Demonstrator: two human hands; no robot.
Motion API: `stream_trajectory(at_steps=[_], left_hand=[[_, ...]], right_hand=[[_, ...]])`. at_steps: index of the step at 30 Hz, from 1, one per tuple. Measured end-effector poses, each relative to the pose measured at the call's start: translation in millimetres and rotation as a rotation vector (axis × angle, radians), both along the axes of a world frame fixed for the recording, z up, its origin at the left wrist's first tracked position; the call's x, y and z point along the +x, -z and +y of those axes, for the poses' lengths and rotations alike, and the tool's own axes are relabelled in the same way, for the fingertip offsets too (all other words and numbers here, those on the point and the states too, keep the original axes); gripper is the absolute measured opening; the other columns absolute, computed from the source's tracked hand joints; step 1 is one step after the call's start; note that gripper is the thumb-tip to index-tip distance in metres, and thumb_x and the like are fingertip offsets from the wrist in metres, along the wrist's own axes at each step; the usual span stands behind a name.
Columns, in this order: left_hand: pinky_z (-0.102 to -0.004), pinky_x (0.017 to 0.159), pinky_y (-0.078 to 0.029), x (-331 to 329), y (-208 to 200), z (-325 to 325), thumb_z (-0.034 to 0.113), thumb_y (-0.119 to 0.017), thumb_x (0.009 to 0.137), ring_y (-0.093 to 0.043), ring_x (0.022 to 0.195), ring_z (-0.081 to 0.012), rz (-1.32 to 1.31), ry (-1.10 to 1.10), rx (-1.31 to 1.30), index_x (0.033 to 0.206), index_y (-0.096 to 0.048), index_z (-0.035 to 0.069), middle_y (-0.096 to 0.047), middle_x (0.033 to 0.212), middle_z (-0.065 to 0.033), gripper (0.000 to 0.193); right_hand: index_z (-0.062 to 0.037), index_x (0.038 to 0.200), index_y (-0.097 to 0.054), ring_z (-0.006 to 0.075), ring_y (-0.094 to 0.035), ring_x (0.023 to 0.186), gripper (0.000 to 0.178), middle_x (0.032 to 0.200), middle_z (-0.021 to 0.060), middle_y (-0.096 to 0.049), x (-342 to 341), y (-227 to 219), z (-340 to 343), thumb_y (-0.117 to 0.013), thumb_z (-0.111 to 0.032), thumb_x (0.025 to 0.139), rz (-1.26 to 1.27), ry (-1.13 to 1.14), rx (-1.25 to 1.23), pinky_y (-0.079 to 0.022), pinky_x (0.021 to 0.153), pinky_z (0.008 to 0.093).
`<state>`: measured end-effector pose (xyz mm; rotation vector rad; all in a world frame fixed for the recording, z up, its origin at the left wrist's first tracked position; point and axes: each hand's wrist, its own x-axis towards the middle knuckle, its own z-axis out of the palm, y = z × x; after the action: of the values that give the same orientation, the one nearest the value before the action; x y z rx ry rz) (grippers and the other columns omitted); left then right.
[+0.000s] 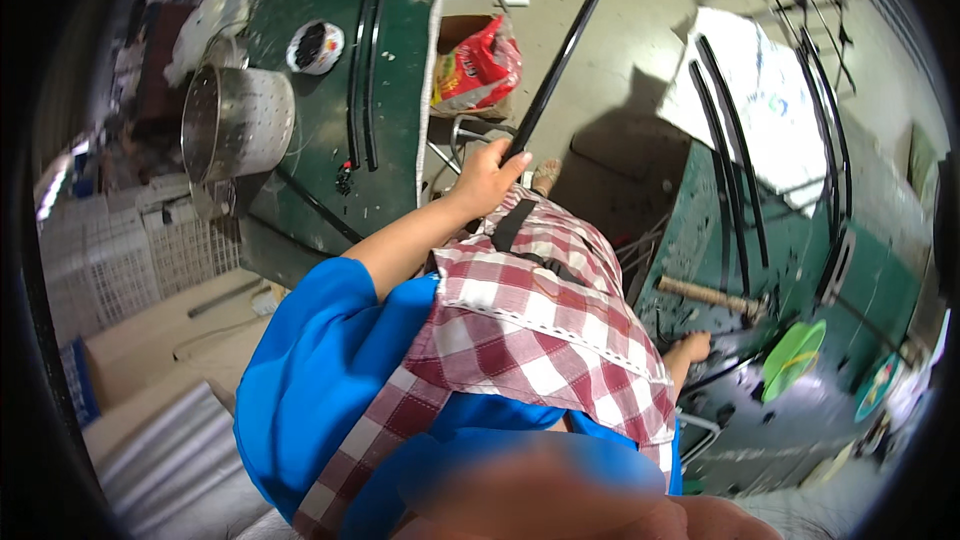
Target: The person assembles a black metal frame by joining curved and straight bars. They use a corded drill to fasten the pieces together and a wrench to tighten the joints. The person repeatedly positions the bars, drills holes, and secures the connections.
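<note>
The fingers of the left hand (488, 180), a little above the centre of the frame, were wrapped around the lower visible end of a glossy black rod (568, 50), with the thumb on its right side. The rod lay directly in that grip and rose away from it; its long axis ran on a steep slant from the fist to the far tip at the top of the frame, right of centre, so it pointed up and to the right. Whether any of it ran on below the fist could not be told. The left hand was plainly the nearer one: the right hand (690, 346) was well apart from the rod, lower and to the right, at the near edge of the green right-hand surface (670, 230). Its fingers looked loosely curled, but whether they had hold of anything could not be made out. Just above that hand lay a hammer (705, 294), its wooden handle running nearly level, and to its right was a green dish (795, 362). Farther out, a pair of dark strips (735, 155) lay partly over a white sheet (765, 90) at upper right, their long axes leaning up and to the left.
</note>
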<state>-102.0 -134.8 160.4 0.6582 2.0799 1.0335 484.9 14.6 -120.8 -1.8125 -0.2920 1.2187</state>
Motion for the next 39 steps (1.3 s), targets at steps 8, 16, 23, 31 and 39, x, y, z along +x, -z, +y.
stream_trajectory(at_steps=[8, 16, 23, 31, 39], left_hand=[[-0.0349, 0.076, -0.048, -7.8, -22.0, 27.1, 0.039, -0.079, 0.076, -0.059, 0.082, -0.0206, 0.009, 0.188, 0.112, 0.108, -0.051, 0.002, -0.061, 0.09, -0.009, 0.057], [-0.0419, 0.084, -0.048, 21.8, -36.1, 41.9, 0.019, -0.07, 0.081, -0.061, 0.097, -0.0352, -0.03, 0.287, 0.179, 0.119, -0.04, -0.003, -0.06, 0.103, -0.0249, 0.053], [-0.051, 0.084, -0.048, -23.9, 0.0, -24.6, 0.02, -0.056, 0.092, -0.06, 0.095, -0.0472, 0.33, -0.254, -0.022, 0.129, -0.034, -0.004, -0.058, 0.107, -0.0344, 0.05], [-0.0492, 0.093, -0.045, -118.4, 58.6, -117.5, 0.007, -0.059, 0.086, -0.053, 0.109, -0.0473, 0.749, -0.387, -0.421, 0.139, -0.029, -0.003, -0.049, 0.124, -0.0301, 0.061], [-0.0568, 0.093, -0.042, -130.6, 117.8, -115.9, 0.015, -0.06, 0.077, -0.052, 0.113, -0.0399, 0.856, -0.5, -0.624, 0.122, -0.056, 0.004, -0.058, 0.115, -0.0214, 0.046]], right_hand=[[0.0006, 0.106, -0.043, 0.0325, -0.059, 0.115, 0.014, 0.118, 0.0238, -0.055, -317.3, -249.3, 69.3, -0.049, -0.01, 0.098, 0.124, -0.755, 0.551, -0.056, 0.089, 0.0423], [-0.0068, 0.125, -0.05, 0.0179, -0.051, 0.109, 0.033, 0.122, 0.0078, -0.055, -464.0, -308.6, 15.8, -0.042, -0.03, 0.102, 0.498, -1.351, 0.373, -0.041, 0.095, 0.0319], [-0.0003, 0.116, -0.053, 0.0219, -0.049, 0.123, 0.024, 0.133, 0.0147, -0.051, -436.0, -284.8, 27.3, -0.058, -0.007, 0.094, 0.273, -1.705, 0.547, -0.038, 0.104, 0.0339], [0.0004, 0.113, -0.058, 0.0153, -0.06, 0.092, 0.022, 0.103, 0.0088, -0.064, -394.7, -262.3, 23.8, -0.06, -0.007, 0.093, 0.046, -1.713, 0.394, -0.048, 0.084, 0.0298], [0.0018, 0.105, -0.062, 0.0275, -0.065, 0.09, 0.024, 0.1, 0.0176, -0.065, -380.0, -250.2, 25.3, -0.065, -0.014, 0.087, -0.163, -1.65, 0.512, -0.052, 0.079, 0.0361]])
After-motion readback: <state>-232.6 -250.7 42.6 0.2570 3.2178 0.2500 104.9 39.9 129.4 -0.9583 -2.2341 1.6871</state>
